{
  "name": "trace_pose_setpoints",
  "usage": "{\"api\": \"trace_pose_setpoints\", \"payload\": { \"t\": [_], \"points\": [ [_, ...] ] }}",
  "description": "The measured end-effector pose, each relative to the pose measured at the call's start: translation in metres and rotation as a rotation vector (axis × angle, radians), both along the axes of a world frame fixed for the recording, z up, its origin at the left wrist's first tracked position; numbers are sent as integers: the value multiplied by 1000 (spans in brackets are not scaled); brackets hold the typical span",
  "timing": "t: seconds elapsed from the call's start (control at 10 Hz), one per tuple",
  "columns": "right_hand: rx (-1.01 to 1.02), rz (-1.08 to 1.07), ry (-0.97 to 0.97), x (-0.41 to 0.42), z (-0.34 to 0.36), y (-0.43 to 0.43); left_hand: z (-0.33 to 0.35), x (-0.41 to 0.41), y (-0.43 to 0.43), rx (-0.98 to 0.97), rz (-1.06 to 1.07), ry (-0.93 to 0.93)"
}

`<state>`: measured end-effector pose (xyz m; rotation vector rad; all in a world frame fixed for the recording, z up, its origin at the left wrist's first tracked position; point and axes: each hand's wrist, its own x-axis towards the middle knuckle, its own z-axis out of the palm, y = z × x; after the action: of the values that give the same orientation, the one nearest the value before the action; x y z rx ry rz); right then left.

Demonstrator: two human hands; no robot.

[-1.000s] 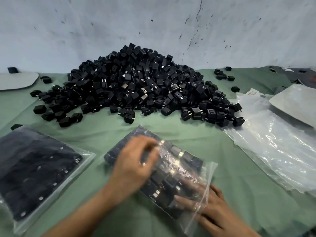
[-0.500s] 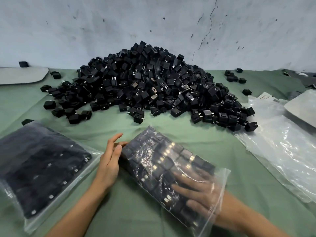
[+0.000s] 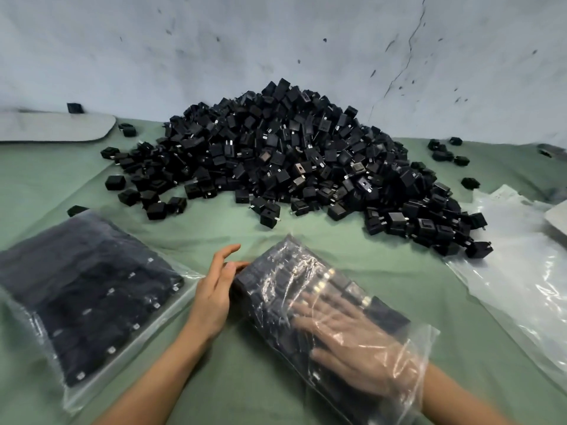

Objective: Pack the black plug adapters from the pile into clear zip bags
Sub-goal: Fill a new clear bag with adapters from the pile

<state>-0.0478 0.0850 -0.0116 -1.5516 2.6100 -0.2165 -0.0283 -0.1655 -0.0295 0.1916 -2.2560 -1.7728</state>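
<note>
Reaching inside the clear zip bag [image 3: 276,280], the right hand [image 3: 352,342] lay flat on the rows of black plug adapters [image 3: 380,311], fingers straight, gripping nothing. The left hand [image 3: 214,296], fingers extended, pressed against the bag's left edge. Beyond sat the pile [image 3: 291,154]; a filled bag [image 3: 82,296] lay at left on the green cloth [image 3: 399,271].
</note>
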Motion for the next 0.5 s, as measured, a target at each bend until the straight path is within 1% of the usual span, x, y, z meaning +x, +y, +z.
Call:
{"api": "trace_pose_setpoints", "payload": {
  "t": [0.1,0.2,0.3,0.4,0.5],
  "points": [
    [72,-12,20,-1,-1,-7,0,0,-1,15,8,6],
    [51,-52,-6,1,0,-4,1,1,0,5,10,16],
    [30,-54,42,7,4,1,2,2,0,-30,10,31],
    [-182,-102,134,18,12,15,4,0,-2,-154,17,61],
    [-513,6,330,33,9,32,12,-12,-4,-277,40,83]
  ]
}}
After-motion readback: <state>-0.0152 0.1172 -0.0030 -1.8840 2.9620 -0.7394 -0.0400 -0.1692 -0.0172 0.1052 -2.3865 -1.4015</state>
